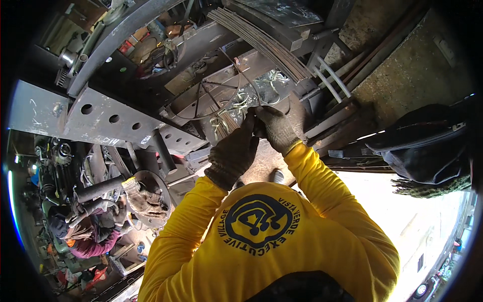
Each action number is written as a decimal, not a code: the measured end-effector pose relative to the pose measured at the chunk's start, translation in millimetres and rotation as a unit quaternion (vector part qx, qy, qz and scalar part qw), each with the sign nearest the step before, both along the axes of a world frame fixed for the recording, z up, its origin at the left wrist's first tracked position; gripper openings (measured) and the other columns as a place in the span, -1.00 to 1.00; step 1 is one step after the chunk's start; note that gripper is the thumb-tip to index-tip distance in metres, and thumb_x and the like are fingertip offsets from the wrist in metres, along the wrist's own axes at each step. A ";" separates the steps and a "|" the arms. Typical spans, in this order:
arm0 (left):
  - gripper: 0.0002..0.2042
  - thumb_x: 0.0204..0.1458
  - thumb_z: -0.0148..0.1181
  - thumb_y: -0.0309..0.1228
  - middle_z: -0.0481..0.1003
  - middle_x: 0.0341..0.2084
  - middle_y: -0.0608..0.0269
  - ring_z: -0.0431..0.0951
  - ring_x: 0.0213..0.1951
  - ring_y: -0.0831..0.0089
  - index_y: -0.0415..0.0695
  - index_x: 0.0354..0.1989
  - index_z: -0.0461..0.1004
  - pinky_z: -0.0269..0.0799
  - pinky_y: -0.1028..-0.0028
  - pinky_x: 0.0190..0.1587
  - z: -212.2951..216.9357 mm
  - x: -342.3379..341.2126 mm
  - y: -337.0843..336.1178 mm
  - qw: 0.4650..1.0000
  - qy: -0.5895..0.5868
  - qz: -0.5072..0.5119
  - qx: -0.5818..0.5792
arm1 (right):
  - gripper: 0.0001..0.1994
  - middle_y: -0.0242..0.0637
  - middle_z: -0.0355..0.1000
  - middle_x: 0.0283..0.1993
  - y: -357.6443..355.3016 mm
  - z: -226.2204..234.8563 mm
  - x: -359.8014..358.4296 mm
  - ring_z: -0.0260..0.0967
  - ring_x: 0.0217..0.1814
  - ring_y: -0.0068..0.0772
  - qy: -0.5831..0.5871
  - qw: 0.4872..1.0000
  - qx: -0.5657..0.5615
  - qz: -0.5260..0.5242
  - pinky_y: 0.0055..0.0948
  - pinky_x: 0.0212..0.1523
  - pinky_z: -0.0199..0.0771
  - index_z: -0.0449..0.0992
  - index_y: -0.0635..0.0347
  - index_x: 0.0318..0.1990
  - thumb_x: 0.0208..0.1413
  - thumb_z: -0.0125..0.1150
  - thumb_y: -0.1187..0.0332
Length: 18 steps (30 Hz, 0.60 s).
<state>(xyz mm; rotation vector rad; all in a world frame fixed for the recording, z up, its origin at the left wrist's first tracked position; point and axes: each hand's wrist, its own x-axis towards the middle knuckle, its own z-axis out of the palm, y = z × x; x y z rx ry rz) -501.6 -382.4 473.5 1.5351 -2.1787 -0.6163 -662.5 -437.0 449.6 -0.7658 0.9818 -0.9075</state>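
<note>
In the centre, the gloved left hand (pixel 233 153) and right hand (pixel 276 128) meet, fingers curled; whether either grips is hidden. A thin curved metal rod (pixel 248 79) runs upper-left from their fingertips. Far right: black zippered bag (pixel 420 156), contents unseen.

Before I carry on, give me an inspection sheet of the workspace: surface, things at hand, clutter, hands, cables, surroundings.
Surface: dark, worn metalwork, with a steel beam pierced by round holes on the left.
Things at hand: pale strips lie in loose loops just beyond the hands; a bundle of thin rods lies farther off.
Clutter: a spare glove lies at lower left, near jumbled metal parts.
Hands: left hand and right hand are gloved and close together; what they hold, if anything, is unclear.
Cables: none that can be told for certain.
Surroundings: another person at lower left; a black zipped bag at right.
</note>
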 end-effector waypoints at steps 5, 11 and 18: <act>-0.39 0.21 0.15 -0.35 0.57 -0.16 -0.09 0.62 -0.16 0.02 -0.20 0.43 0.15 0.54 0.15 -0.12 0.4 9.2 -5.2 0.999 0.012 -0.016 -0.039 | -0.70 -0.38 0.47 -0.38 -6.0 -2.4 8.6 0.38 -0.47 -0.56 0.009 1.000 0.000 -0.025 -0.57 -0.41 0.41 0.57 0.20 -0.09 0.37 0.04 0.16; -0.46 0.23 0.13 -0.27 0.57 -0.19 0.01 0.62 -0.17 0.08 -0.11 0.38 0.25 0.55 0.16 -0.14 -15.3 15.5 -3.4 0.998 -0.029 -0.017 -0.061 | -0.66 -0.39 0.49 -0.36 -4.9 -7.0 9.8 0.40 -0.41 -0.56 0.018 1.000 0.006 -0.008 -0.59 -0.34 0.39 0.58 0.20 0.00 0.39 0.04 0.12; -0.48 0.25 0.13 -0.25 0.56 -0.35 0.07 0.62 -0.31 0.10 -0.04 0.38 0.27 0.54 0.14 -0.28 -3.0 16.2 -5.0 0.996 -0.027 -0.023 -0.081 | -0.32 -0.20 0.49 -0.14 -35.9 -32.5 12.4 0.44 -0.18 -0.30 -0.161 0.986 0.024 -0.041 -0.33 -0.04 0.51 0.37 0.35 0.25 0.41 -0.12 -0.19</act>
